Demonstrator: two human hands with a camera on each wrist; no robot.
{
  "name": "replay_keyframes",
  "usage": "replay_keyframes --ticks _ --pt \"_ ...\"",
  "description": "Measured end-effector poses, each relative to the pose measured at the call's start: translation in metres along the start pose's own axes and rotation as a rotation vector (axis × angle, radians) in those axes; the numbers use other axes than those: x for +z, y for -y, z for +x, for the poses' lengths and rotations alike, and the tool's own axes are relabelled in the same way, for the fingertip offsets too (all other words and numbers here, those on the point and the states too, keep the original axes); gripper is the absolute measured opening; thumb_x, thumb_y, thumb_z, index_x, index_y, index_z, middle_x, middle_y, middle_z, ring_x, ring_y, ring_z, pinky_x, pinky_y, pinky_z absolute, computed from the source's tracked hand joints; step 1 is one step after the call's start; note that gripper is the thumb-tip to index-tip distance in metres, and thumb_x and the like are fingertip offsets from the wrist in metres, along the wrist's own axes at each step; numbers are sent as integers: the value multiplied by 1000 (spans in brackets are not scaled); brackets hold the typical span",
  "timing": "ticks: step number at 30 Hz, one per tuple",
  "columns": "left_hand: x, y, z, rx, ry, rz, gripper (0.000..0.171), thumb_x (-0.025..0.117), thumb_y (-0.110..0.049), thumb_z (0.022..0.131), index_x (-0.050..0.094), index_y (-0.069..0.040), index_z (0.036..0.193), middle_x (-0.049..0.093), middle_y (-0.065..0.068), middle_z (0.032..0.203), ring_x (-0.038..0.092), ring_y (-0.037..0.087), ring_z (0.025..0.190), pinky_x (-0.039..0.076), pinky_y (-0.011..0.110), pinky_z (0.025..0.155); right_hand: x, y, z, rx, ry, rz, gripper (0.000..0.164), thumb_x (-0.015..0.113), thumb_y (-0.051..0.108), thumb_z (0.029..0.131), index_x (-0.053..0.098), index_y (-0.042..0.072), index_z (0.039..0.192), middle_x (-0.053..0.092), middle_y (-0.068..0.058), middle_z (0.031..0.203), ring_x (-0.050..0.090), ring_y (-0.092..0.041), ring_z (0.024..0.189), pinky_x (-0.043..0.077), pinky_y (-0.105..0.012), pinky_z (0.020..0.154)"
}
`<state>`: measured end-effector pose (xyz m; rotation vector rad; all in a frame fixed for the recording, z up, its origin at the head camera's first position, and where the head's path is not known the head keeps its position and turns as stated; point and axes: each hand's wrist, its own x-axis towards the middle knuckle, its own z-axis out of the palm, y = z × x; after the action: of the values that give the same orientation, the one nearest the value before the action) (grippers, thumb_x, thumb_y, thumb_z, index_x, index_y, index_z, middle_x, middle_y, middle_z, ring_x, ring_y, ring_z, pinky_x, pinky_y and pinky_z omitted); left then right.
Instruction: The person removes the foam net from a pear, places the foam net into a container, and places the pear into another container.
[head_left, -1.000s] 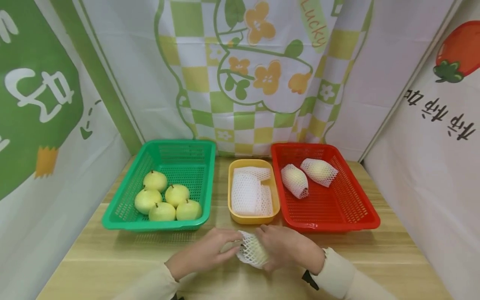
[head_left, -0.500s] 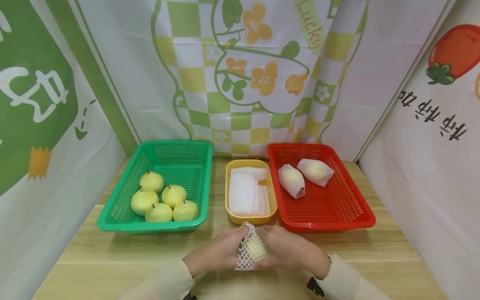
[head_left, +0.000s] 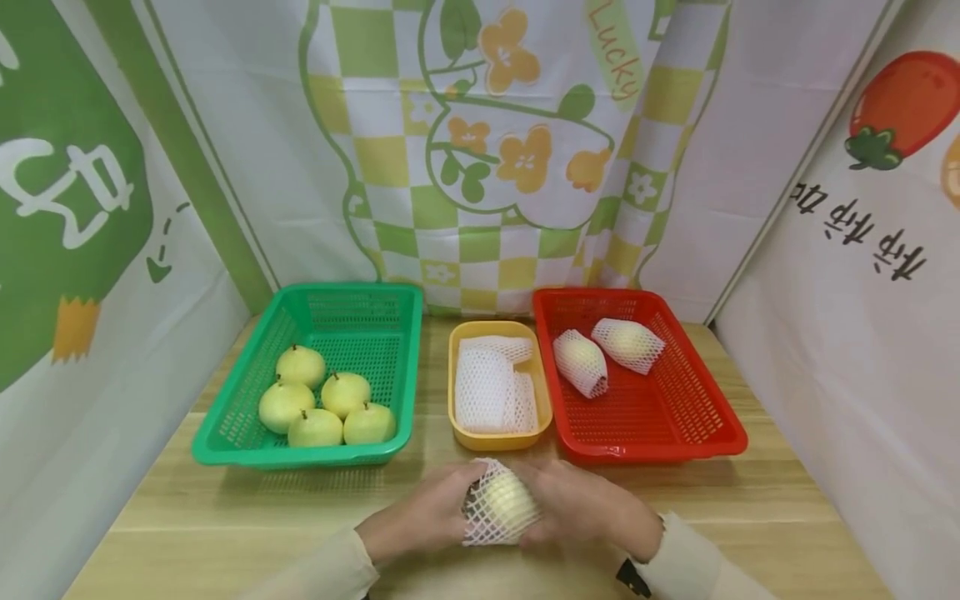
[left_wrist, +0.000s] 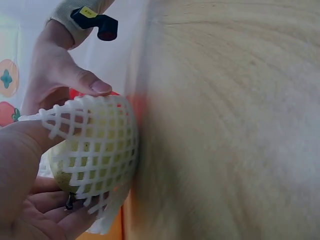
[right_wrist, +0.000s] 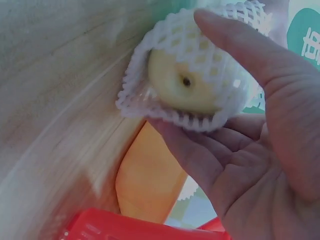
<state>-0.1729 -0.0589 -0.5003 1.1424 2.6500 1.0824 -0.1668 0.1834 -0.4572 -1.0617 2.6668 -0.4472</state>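
Observation:
Over the table's front part, a pale yellow-green pear [head_left: 512,500] sits inside a white foam net sleeve [head_left: 480,531]. My right hand [head_left: 581,507] holds it from the right, thumb on one side and fingers on the other. In the right wrist view the pear's blossom end [right_wrist: 186,81] shows through the net's open mouth. My left hand [head_left: 420,515] grips the sleeve at the opposite end, its thumb [left_wrist: 30,135] under the net's edge. Its fingers [left_wrist: 55,207] lie behind the pear beside the dark stem [left_wrist: 69,201].
A green basket [head_left: 217,454] at left holds several bare pears [head_left: 316,427]. The yellow tub [head_left: 501,440] in the middle contains folded foam nets [head_left: 483,392]. At right, a red basket [head_left: 652,417] has two netted pears [head_left: 628,343]. Printed curtains [head_left: 495,250] stand behind.
My left hand has come in from the left onto the sleeve's end. The sleeve was drawn upward at that end half a second ago and now sits rounder over the pear.

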Motion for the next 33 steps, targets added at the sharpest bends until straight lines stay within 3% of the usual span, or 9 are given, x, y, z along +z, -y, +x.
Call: replay_keyframes --ticks 7,11,15,17,20,23,28,30,33 --pt "-3 1 4 11 40 37 65 96 -29 72 62 -14 126 69 -6 111 64 5 100 58 24 92 1 -2 0 -42 -24 8 80 91 28 83 53 13 152 68 1 137 64 -1 112 59 -26 100" --pt "2 2 4 37 12 19 59 96 -36 75 64 -16 120 69 -8 105 63 1 95 59 22 88 -1 -2 1 -59 -28 25 50 92 24 82 70 14 126 76 9 112 64 6 95 59 -17 89" --pt "-2 3 1 19 -6 -13 57 98 -31 72 68 -12 118 72 -6 103 64 0 91 59 20 84 -3 -2 -1 -61 -31 56 23 89 15 84 74 14 102 72 11 85 56 7 73 54 -12 69" --pt "-6 3 -2 4 -10 3 56 97 -27 71 69 -10 117 74 -4 104 65 2 91 58 21 84 -4 -2 -3 -77 -45 59 19 86 8 86 74 13 100 71 9 84 56 5 73 53 -12 67" --pt "-14 4 -6 -12 -21 49 57 94 -21 68 70 -5 118 76 1 107 67 8 94 58 24 84 -7 -2 -6 -85 -67 64 21 83 -1 85 73 13 97 70 6 83 56 2 73 51 -12 64" --pt "-19 6 -9 -17 -43 94 57 91 -17 66 71 -4 117 77 2 106 69 11 94 58 25 82 -11 0 -7 -57 -82 43 23 87 7 83 71 14 98 68 6 83 55 1 72 50 -14 64" --pt "-20 8 -12 -27 -49 87 56 91 -18 67 71 -5 118 78 2 105 69 9 92 58 23 80 -8 7 4 -15 -66 21 70 92 41 80 62 12 137 71 7 106 61 1 87 57 -22 81" --pt "-20 9 -13 -41 -47 81 58 92 -19 67 71 -5 119 78 2 106 69 8 92 58 22 80 -4 10 11 -18 -59 41 80 91 44 81 56 14 146 70 6 113 61 0 94 57 -23 86" --pt "-19 9 -15 -63 -46 77 58 91 -17 67 71 -4 120 78 3 108 69 10 94 59 23 81 3 12 17 -28 -54 68 56 90 38 84 66 14 129 69 11 97 57 3 82 54 -17 74"
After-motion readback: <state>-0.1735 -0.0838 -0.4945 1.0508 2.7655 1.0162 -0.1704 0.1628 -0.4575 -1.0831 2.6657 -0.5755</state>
